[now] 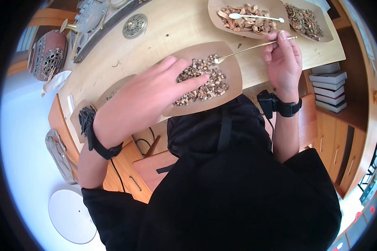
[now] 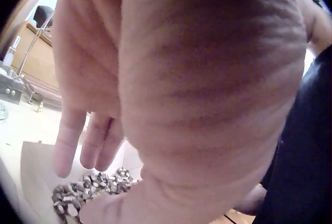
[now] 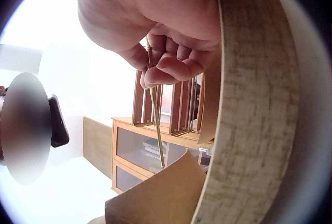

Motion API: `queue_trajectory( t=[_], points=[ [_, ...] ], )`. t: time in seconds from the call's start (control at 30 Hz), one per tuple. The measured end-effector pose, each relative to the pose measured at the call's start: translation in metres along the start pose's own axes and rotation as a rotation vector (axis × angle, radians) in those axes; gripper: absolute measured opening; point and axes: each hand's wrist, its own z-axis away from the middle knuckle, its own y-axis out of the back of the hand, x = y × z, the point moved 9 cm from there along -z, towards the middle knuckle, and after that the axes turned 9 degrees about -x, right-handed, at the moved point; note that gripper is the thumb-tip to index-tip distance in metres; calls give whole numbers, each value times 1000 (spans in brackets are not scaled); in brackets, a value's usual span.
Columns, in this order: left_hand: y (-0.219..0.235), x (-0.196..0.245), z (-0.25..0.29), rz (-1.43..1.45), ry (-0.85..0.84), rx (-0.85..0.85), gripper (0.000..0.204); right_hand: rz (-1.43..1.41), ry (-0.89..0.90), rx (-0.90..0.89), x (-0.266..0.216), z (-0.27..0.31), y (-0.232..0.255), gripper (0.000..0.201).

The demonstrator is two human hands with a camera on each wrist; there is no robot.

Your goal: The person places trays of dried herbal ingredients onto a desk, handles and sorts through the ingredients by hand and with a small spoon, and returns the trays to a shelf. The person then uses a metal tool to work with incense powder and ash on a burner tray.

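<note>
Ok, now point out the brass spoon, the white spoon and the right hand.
Brass spoon (image 1: 219, 60): head view, on its bowl.
White spoon (image 1: 235, 16): head view, on its bowl.
Right hand (image 1: 284, 67): head view, on the palm.

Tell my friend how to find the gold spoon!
On the wooden table, find the brown tray the left hand reaches into. The gold spoon has its bowl by the little chunky bits, and the right hand holds its thin handle. The white spoon lies in another tray, unheld.
</note>
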Motion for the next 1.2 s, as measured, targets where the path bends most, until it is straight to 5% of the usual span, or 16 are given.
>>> queue_trajectory(
  t=[0.17, 0.33, 0.57, 0.97, 1.2],
  points=[
    [-3, -2, -9, 20, 59, -40, 82, 32, 5, -3, -3, -1, -2, 21],
    [8, 14, -11, -13, -124, 140, 80, 34, 3, 5, -3, 0, -1, 21],
    [-1, 11, -11, -66, -67, 47, 84, 57, 5, 24, -4, 0, -4, 22],
    [-7, 2, -20, 119, -45, 25, 50, 44, 22, -6, -3, 0, -1, 22],
    [2, -1, -17, 185, -125, 206, 36, 58, 4, 32, -5, 1, -2, 23]
  ],
)
